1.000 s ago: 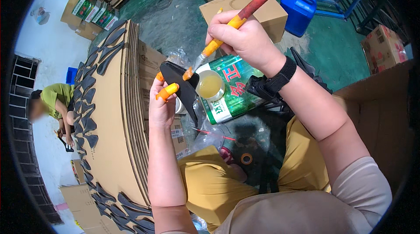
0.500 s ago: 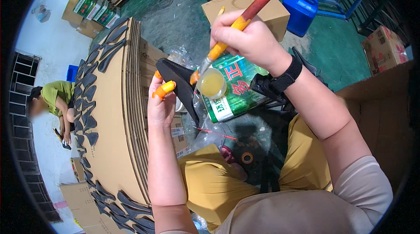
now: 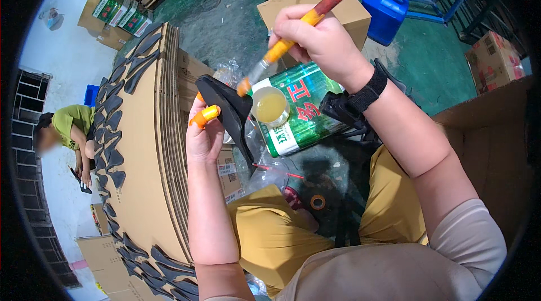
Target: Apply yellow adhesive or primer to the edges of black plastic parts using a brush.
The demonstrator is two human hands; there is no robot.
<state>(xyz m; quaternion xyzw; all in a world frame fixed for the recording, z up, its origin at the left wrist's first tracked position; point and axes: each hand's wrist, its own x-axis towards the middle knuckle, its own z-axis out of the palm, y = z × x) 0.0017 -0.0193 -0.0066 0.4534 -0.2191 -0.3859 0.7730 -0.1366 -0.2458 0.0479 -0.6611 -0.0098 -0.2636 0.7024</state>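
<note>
- Just left of the green tin (image 3: 316,127), the black curved piece (image 3: 230,106) is up in the left hand (image 3: 205,137), its narrow tail slanting down toward the person.
- Left grip: clamped on the piece at its left edge, near the broad upper end, with orange finger covers (image 3: 206,115) on the digits.
- The right hand (image 3: 318,42) has its grip closed around a brush (image 3: 280,50); the bristles are by the piece's right edge, touching or not I cannot tell.
- Probably light, thin and fairly stiff, perhaps springy along the tail; any wet patch would likely be slick.
- Best held by the edge at the broad end, fingertips off the face.
- On the tin stands a cup (image 3: 285,115) of yellowish liquid; similar pieces (image 3: 115,159) lie on a cardboard stack (image 3: 143,132).
</note>
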